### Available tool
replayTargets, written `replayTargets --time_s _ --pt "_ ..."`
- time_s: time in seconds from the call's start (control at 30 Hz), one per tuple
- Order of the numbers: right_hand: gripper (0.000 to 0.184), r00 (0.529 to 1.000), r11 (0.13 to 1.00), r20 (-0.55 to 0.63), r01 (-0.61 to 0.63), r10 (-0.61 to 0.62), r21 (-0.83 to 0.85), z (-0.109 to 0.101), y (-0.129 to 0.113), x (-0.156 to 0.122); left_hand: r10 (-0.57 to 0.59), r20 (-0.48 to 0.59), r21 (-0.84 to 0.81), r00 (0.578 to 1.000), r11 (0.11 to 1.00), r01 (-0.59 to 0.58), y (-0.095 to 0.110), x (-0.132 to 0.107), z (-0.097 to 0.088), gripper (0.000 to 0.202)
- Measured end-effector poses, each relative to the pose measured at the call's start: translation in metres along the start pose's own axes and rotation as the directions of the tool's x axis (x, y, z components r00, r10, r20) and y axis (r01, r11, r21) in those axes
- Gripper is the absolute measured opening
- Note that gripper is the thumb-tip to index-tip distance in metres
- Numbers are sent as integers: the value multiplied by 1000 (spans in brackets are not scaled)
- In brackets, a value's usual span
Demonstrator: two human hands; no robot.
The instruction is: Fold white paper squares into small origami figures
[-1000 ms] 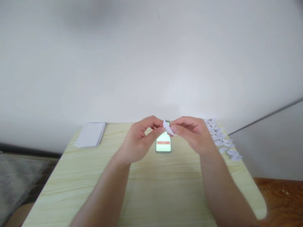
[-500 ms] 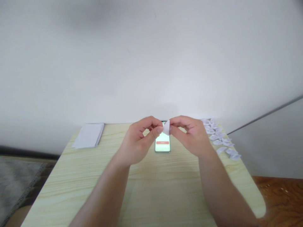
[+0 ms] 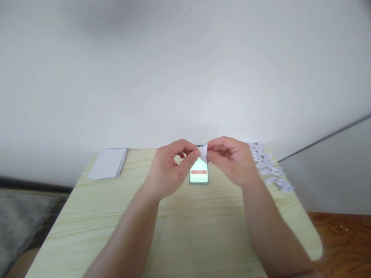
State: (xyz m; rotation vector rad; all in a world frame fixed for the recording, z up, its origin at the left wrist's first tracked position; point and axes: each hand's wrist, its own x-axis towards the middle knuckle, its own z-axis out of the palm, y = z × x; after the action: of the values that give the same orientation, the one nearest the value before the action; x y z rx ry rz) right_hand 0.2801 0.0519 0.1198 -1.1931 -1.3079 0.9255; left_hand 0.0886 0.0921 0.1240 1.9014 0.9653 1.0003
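A small folded piece of white paper [image 3: 203, 153] is pinched between my two hands above the far middle of a light wooden table [image 3: 185, 227]. My left hand [image 3: 169, 170] grips its left side with thumb and forefinger. My right hand [image 3: 232, 160] pinches its right side, the other fingers curled. Just below the paper a phone [image 3: 199, 175] lies flat on the table with its screen lit, partly hidden by my fingers.
A stack of white paper sheets [image 3: 108, 163] lies at the table's far left corner. Several small folded white paper pieces [image 3: 269, 168] are scattered along the far right edge. A white wall stands behind the table. Brown wooden floor [image 3: 342, 239] shows at the right.
The paper has been turned from lying slanted between my fingertips to standing more upright. Both hands have shifted slightly up and away from me.
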Motion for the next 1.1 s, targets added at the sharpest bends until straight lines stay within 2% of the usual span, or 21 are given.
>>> replayTargets --time_s 0.1,0.23,0.37,0.53,0.73,0.93,1.1 --pt "11 1000 997 7 -6 5 75 1 -1 1 6 -21 -82 1000 997 -7 -1 -1 2 10" --pt "8 999 979 31 -33 27 203 0 -3 3 55 -37 -213 998 975 -62 -1 -1 6 20" --pt "7 994 943 76 -104 84 317 0 -1 5 110 -49 -243 993 963 -118 1 -1 6 18" --pt "9 988 900 124 -137 93 413 2 3 5 153 -75 -252 985 953 -167 2 -1 6 16" --pt "9 985 937 148 -136 93 321 1 -1 3 145 -74 -252 987 955 -159 2 -1 6 11" --pt "6 985 989 150 -105 89 106 3 -4 0 15 -49 -247 999 969 -27 -2 1 0 5" --pt "18 973 993 199 -115 116 -13 -1 -6 -1 -88 21 -141 996 986 90 -4 2 -6 6"
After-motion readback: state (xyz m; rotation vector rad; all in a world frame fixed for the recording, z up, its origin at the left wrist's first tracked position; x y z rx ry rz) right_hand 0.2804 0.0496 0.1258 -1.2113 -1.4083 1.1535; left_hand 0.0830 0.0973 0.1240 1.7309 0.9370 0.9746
